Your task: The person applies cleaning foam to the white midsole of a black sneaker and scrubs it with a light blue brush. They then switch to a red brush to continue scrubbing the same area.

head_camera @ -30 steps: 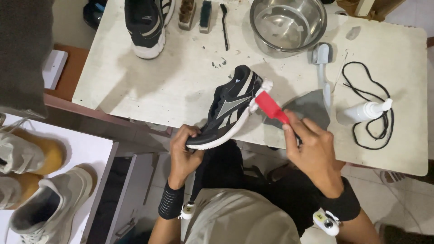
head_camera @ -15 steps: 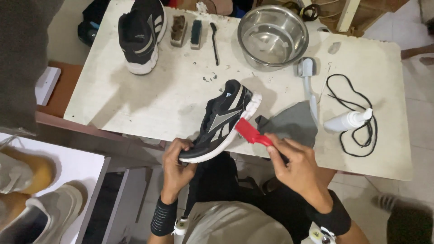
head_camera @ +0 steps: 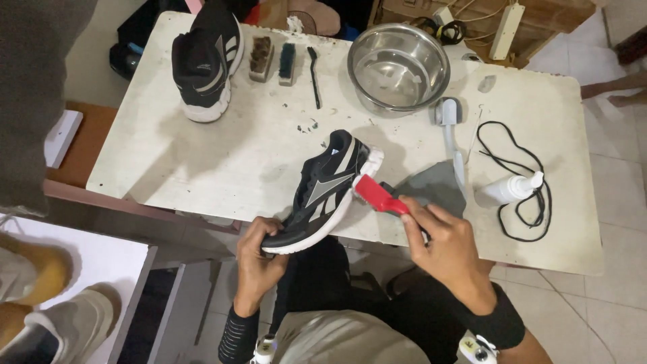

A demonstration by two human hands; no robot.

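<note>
A black sneaker (head_camera: 323, 192) with a white sole and grey side stripes is held on its side over the table's front edge. My left hand (head_camera: 259, 259) grips its toe end from below. My right hand (head_camera: 445, 243) holds a red-handled brush (head_camera: 377, 195), whose head presses against the white sole at the middle of the shoe. Both wrists wear black bands.
On the white table (head_camera: 256, 145) stand a second black sneaker (head_camera: 202, 57), three brushes (head_camera: 286, 54), a steel bowl (head_camera: 399, 67), a grey cloth (head_camera: 435, 189), a grey-handled brush (head_camera: 450, 128), a white spray bottle (head_camera: 505, 190) and a black lace (head_camera: 519, 182). Pale shoes (head_camera: 47, 330) sit lower left.
The red brush has slid from the shoe's heel end along the sole toward its middle. The view has shifted so the table sits lower and further left in frame.
</note>
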